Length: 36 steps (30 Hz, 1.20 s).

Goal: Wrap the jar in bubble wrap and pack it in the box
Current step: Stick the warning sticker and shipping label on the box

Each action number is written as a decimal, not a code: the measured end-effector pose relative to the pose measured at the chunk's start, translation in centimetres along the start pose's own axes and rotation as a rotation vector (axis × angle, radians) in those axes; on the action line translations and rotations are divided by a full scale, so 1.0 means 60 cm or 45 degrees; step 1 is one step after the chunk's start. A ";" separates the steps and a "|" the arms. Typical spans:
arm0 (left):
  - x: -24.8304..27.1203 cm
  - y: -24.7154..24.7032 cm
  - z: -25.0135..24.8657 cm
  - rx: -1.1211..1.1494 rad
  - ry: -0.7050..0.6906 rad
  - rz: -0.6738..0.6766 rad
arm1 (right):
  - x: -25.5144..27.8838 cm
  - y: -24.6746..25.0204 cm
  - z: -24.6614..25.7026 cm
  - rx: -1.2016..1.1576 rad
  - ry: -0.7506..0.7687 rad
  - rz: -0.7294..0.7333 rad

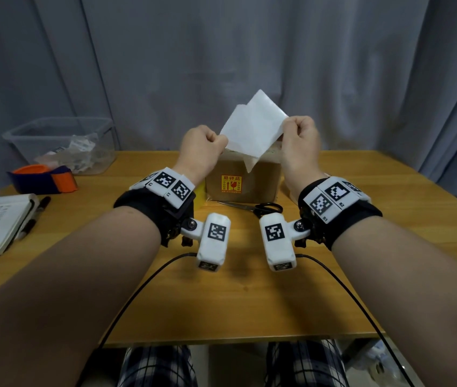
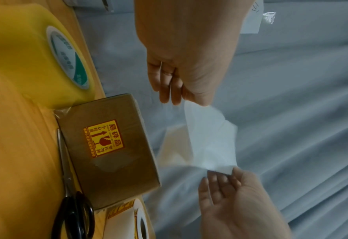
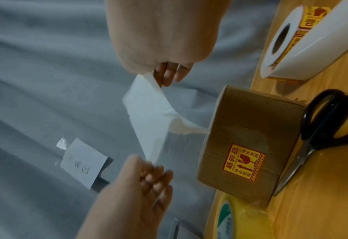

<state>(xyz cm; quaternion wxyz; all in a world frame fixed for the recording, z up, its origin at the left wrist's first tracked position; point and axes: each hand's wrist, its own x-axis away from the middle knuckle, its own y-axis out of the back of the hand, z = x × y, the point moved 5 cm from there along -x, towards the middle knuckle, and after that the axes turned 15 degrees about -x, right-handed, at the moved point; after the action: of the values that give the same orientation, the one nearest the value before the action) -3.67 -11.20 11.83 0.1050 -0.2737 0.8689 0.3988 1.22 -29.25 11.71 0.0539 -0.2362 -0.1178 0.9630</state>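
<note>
From the head view, your left hand (image 1: 203, 143) and right hand (image 1: 299, 141) each hold a pinching grip on a white sheet (image 1: 252, 132), raised above the closed box (image 1: 242, 177) on the surface (image 1: 249, 289); scissors (image 1: 255, 207) lie just before the box. Left wrist view: yellow tape roll (image 2: 46, 53) touches the box. Right wrist view: label roll (image 3: 303, 43) stands near it. The jar is not visible.

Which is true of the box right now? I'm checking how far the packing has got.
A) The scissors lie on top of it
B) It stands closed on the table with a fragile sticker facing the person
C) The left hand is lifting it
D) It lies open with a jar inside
B: the box sits closed on the table, sticker towards the person, while both hands hold a white sheet above it.
</note>
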 end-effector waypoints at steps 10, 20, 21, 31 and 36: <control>-0.001 -0.002 0.032 -0.059 0.047 0.002 | -0.010 0.037 -0.007 -0.118 -0.078 -0.177; -0.002 0.002 0.056 -0.044 0.104 -0.002 | -0.016 0.048 -0.008 -0.062 -0.034 -0.242; -0.002 0.002 0.057 -0.046 0.103 -0.002 | -0.016 0.047 -0.009 -0.064 -0.033 -0.251; -0.001 0.008 0.079 -0.105 0.094 -0.007 | -0.012 0.061 -0.016 -0.080 -0.049 -0.316; -0.003 0.002 0.102 -0.140 0.143 0.005 | -0.012 0.077 -0.023 -0.089 -0.026 -0.432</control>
<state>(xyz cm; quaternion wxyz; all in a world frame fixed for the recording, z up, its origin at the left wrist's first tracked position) -3.83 -6.49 7.95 0.0401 -0.2994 0.8507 0.4301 2.27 -33.57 9.67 0.2061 -0.2047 -0.1899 0.9378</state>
